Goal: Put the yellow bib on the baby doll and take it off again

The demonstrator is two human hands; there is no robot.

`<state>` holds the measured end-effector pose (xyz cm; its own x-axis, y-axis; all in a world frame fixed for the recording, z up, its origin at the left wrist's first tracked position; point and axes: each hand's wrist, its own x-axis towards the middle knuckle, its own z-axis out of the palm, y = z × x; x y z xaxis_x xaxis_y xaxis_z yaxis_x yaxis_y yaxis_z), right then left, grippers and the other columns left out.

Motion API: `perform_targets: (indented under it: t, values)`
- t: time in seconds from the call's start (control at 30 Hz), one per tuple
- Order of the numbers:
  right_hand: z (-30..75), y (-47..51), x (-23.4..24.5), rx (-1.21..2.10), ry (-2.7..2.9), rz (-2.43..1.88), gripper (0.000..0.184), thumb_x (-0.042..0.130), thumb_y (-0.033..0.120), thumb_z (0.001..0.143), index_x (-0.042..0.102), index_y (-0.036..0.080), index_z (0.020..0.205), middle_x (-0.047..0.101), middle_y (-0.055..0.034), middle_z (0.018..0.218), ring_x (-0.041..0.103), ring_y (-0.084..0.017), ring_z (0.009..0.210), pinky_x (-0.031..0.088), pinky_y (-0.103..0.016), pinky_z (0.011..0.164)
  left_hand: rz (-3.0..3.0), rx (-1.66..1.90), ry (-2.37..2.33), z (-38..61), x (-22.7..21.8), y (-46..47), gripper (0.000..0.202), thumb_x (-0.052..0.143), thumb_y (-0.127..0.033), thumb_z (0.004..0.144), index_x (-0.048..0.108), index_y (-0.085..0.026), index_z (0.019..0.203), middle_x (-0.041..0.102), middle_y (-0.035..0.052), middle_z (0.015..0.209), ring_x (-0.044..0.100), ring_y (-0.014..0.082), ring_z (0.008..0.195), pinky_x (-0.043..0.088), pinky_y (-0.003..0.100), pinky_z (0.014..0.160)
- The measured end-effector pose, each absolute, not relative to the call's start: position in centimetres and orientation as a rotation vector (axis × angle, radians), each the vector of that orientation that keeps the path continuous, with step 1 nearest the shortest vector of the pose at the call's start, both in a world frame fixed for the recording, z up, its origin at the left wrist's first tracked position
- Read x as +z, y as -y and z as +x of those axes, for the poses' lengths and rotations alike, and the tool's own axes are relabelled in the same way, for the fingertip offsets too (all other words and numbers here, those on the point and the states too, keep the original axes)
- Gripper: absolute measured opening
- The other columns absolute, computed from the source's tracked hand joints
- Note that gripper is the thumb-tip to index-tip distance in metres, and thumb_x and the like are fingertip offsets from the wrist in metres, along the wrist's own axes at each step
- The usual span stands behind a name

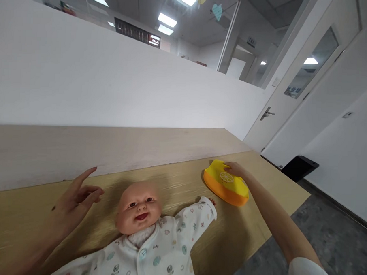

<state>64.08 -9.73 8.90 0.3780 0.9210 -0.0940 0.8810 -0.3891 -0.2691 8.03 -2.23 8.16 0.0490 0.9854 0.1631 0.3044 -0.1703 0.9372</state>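
A baby doll (140,210) in a white printed outfit lies on its back on the wooden table, head toward the far side and one arm stretched out to the right. To the right of that arm is a yellow silicone baby bib (225,182) with an orange catch pocket and a citrus-slice print. My right hand (235,169) has its fingers on the bib's upper right edge, gripping it. My left hand (77,197) hovers left of the doll's head, index finger stretched out, the others loosely bent, holding nothing.
The light wooden table (178,176) meets a raised pale ledge (110,146) along a white partition. Glass tops the partition. At right are a white door (295,81), a black object (298,167) by the wall and the grey floor past the table's edge.
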Motion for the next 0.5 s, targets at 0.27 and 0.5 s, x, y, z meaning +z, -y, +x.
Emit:
perform_targets:
  t: [0.27, 0.5]
  values:
    - [65.6, 9.3, 8.1, 0.638, 1.523, -2.508, 0.047, 0.056, 0.041, 0.082, 0.057, 0.015, 0.121, 0.068, -0.0106, 0.101, 0.064, -0.019, 0.080, 0.050, -0.028, 0.068, 1.585, 1.082, -1.353, 7.6, 7.2, 1.7, 0.073, 0.064, -0.052, 0.064, 0.046, -0.033, 0.132, 0.068, -0.0038, 0.069, 0.065, 0.0224, 0.068, 0.055, 0.032, 0.068]
    - [64.7, 7.6, 7.8, 0.893, 1.443, -2.418, 0.041, 0.063, 0.037, 0.073, 0.058, 0.011, 0.104, 0.054, 0.0009, 0.057, 0.044, -0.009, 0.046, 0.035, -0.022, 0.046, 1.572, 1.047, -1.303, 7.0, 6.4, 1.4, 0.076, 0.069, -0.049, 0.062, 0.045, -0.033, 0.133, 0.069, -0.0050, 0.071, 0.065, 0.0209, 0.067, 0.055, 0.029, 0.066]
